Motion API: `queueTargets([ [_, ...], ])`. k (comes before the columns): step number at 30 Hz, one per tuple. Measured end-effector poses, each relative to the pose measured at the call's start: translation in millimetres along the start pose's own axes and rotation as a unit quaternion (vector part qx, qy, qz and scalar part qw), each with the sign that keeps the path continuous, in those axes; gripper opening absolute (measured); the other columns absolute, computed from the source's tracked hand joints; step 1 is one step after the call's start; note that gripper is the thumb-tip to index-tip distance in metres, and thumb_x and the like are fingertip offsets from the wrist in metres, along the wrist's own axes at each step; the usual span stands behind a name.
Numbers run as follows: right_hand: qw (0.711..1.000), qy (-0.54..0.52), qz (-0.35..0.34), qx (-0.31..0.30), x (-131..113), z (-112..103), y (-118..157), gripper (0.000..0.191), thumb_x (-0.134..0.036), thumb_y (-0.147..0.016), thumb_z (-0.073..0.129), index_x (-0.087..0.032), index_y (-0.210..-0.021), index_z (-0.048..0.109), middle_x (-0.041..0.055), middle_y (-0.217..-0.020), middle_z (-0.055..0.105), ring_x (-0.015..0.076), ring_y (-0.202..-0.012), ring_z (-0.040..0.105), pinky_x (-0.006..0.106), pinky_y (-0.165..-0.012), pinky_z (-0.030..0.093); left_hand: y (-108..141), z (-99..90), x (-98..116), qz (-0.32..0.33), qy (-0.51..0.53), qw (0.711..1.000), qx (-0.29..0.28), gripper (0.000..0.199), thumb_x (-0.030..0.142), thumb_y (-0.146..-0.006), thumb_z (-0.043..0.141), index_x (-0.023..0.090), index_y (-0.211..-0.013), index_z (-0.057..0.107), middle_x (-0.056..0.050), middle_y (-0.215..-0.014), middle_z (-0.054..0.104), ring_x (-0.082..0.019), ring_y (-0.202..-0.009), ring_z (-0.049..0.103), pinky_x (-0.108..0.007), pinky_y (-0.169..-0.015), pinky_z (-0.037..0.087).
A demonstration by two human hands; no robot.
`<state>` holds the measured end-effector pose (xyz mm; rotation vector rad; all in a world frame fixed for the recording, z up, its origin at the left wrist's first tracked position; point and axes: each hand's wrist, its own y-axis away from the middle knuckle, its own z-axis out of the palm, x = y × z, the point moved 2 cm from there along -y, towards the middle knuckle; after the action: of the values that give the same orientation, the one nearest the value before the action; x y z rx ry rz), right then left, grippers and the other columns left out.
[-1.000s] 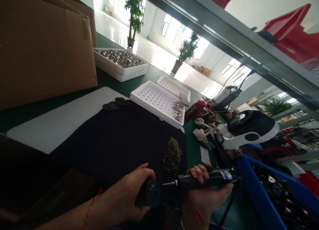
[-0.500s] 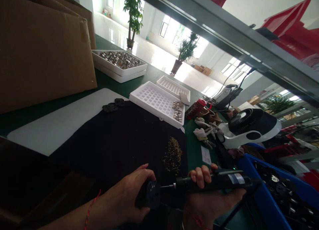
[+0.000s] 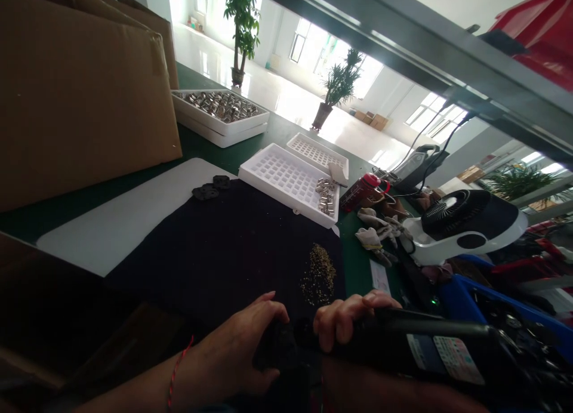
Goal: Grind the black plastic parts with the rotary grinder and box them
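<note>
Green counter (image 3: 277, 125): dark cloth (image 3: 233, 246) bearing small brass screws (image 3: 320, 273); white trays (image 3: 286, 180), red-capped bottle (image 3: 362, 191), gloves (image 3: 373, 237).

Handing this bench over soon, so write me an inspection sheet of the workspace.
Surface: dark cloth partly over a white sheet on a green tabletop.
Work items: black part; black power tool; heap of small brass-coloured pieces; white tray with metal pieces at one end.
Clutter: red-capped bottle, gloves and fan beyond the cloth.
Left hand: grips the black part.
Right hand: grips the power tool; tip contact too dark to tell.
Cables: dark cords hang from the metal beam; nothing seen across the cloth.
Surroundings: cardboard box at left, potted plants behind.
</note>
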<state>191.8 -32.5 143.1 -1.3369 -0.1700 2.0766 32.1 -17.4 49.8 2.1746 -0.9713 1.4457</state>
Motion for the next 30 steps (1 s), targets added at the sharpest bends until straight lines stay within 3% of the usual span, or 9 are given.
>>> queueTargets([
  [2,1.000,0.001,0.007,0.002,1,7,1,0.090,-0.107,-0.071,0.048,-0.023,-0.093,0.071,-0.0075,-0.056,0.059,0.0120,-0.035,0.050,0.026,-0.035,0.047,0,-0.3,0,-0.004,0.005,1.000,-0.006,0.068,0.010,-0.067,0.080,0.025,-0.128,0.053,-0.004,-0.128,0.073,-0.030,-0.140,0.065,-0.050,-0.138,0.030],
  [7,0.997,-0.009,0.012,0.081,5,14,2,0.094,-0.111,-0.064,0.046,-0.024,-0.087,0.070,-0.0095,-0.052,0.054,0.0083,-0.032,0.042,0.021,-0.031,0.040,-1,0.1,-1,0.000,0.009,1.000,-0.003,0.065,0.013,-0.068,0.079,0.025,-0.127,0.053,-0.003,-0.125,0.073,-0.027,-0.133,0.069,-0.049,-0.138,0.029],
  [14,0.998,0.001,0.047,0.044,5,10,1,0.091,-0.108,-0.061,0.059,-0.022,-0.089,0.071,-0.0069,-0.055,0.059,0.0111,-0.035,0.049,0.024,-0.035,0.046,-1,-0.8,-1,0.000,0.016,1.000,-0.008,0.065,0.014,-0.068,0.076,0.026,-0.127,0.052,-0.003,-0.126,0.073,-0.028,-0.132,0.069,-0.053,-0.138,0.029],
  [18,0.996,0.015,0.058,0.062,6,19,1,0.090,-0.110,-0.062,0.056,-0.023,-0.085,0.071,-0.0066,-0.052,0.057,0.0118,-0.034,0.048,0.025,-0.035,0.044,-1,-3.3,1,-0.005,0.014,1.000,-0.013,0.069,0.012,-0.068,0.077,0.026,-0.129,0.050,-0.005,-0.129,0.072,-0.031,-0.140,0.065,-0.052,-0.137,0.032],
  [24,0.996,0.002,0.079,0.047,6,33,-6,0.083,-0.104,-0.059,0.069,-0.023,-0.078,0.072,-0.0042,-0.048,0.059,0.0132,-0.030,0.045,0.024,-0.032,0.039,-2,-6.5,7,0.002,0.002,1.000,-0.006,0.068,0.010,-0.068,0.082,0.025,-0.128,0.051,-0.004,-0.127,0.074,-0.029,-0.128,0.072,-0.049,-0.137,0.033],
  [30,0.995,0.010,0.095,0.000,3,30,-7,0.085,-0.105,-0.071,0.053,-0.023,-0.085,0.074,-0.0013,-0.052,0.060,0.0157,-0.033,0.049,0.027,-0.034,0.043,-3,-6.7,6,0.007,0.001,1.000,-0.010,0.069,0.010,-0.069,0.083,0.026,-0.128,0.051,-0.003,-0.126,0.074,-0.029,-0.128,0.072,-0.051,-0.137,0.032],
])
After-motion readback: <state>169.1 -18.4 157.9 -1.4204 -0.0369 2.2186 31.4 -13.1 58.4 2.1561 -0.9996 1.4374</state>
